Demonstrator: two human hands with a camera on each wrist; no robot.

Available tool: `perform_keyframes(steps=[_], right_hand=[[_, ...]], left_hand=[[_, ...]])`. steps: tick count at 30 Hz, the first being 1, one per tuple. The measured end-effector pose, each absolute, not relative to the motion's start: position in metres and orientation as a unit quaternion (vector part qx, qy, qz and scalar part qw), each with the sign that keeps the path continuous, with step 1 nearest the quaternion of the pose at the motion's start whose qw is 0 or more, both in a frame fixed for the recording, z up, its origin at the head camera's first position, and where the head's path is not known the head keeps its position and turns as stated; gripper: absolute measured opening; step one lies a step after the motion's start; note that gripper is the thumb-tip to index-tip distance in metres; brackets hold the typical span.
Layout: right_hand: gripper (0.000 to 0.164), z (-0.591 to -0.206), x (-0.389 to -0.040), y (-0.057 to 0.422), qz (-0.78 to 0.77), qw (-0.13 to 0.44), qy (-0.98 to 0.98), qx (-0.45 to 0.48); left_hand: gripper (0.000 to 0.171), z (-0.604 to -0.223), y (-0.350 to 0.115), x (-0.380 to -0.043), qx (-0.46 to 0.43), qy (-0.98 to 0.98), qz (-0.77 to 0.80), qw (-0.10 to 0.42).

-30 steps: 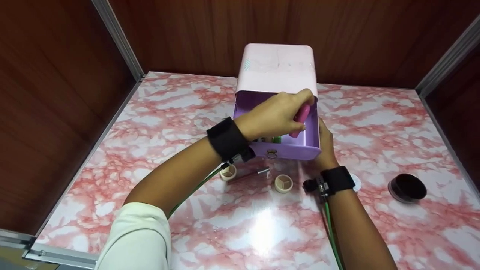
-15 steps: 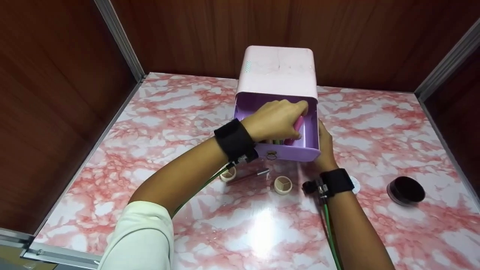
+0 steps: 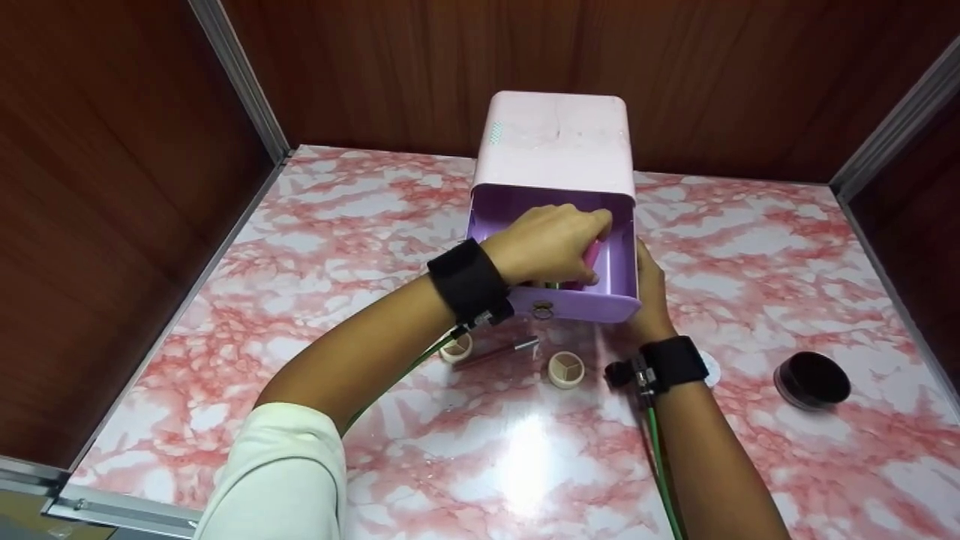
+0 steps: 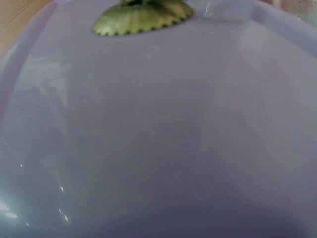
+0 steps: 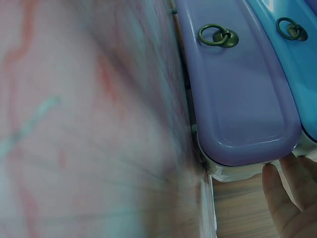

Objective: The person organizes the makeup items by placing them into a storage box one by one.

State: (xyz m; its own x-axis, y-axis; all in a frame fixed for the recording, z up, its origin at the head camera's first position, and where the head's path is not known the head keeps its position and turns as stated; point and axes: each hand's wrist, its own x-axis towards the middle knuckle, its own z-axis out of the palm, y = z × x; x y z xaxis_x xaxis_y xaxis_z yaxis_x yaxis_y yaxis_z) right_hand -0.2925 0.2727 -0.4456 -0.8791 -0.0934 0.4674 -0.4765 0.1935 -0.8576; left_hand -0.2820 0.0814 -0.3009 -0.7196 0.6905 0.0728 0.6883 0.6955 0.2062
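A pale pink drawer cabinet (image 3: 555, 142) stands at the back, its purple top drawer (image 3: 589, 306) pulled out. Inside that drawer, my left hand (image 3: 551, 244) grips a bright pink, round-ended object (image 3: 593, 259) between thumb and fingers; its kind is unclear. Something green (image 3: 553, 285) shows below the hand, and the wrist hides the drawer's left part. My right hand (image 3: 651, 289) lies against the right side of the cabinet. In the right wrist view, its straight fingers (image 5: 280, 193) touch the side by a lower purple drawer front (image 5: 242, 89). The left wrist view shows mostly a purple drawer front (image 4: 158, 109).
Two cream pots with three-part tops, a nearer pot (image 3: 565, 370) and a left pot (image 3: 456, 349), flank a slim tube (image 3: 499, 352). A black-lidded jar (image 3: 812, 380) stands right. A white disc (image 3: 711, 369) is partly behind the right wrist. Wood panels (image 3: 375, 67) enclose the table.
My left hand has lowered the pink object deeper into the drawer and slightly toward the left; less of it shows now. The right hand has stayed at the cabinet's side.
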Motion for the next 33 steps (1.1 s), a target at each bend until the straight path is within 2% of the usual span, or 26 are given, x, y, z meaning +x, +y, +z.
perform_keyframes(steps=[7,11,18,33], right_hand=[[0.063,-0.4463,-0.2928,0.2726,0.584,0.181,-0.768,0.192],[0.064,-0.4473,-0.2928,0.2729,0.586,0.185,-0.765,0.195],[0.051,-0.4472,-0.2925,0.2736,0.600,0.175,-0.757,0.188],[0.052,-0.4464,-0.2924,0.2731,0.597,0.173,-0.761,0.185]], left_hand=[[0.033,-0.3021,0.0791,-0.2816,0.372,0.924,0.086,0.007],[0.034,-0.3030,0.0781,-0.2822,0.367,0.927,0.075,0.011],[0.035,-0.3034,0.0797,-0.2813,0.362,0.932,0.031,0.018],[0.029,-0.3045,0.0790,-0.2808,0.363,0.931,0.011,0.033]])
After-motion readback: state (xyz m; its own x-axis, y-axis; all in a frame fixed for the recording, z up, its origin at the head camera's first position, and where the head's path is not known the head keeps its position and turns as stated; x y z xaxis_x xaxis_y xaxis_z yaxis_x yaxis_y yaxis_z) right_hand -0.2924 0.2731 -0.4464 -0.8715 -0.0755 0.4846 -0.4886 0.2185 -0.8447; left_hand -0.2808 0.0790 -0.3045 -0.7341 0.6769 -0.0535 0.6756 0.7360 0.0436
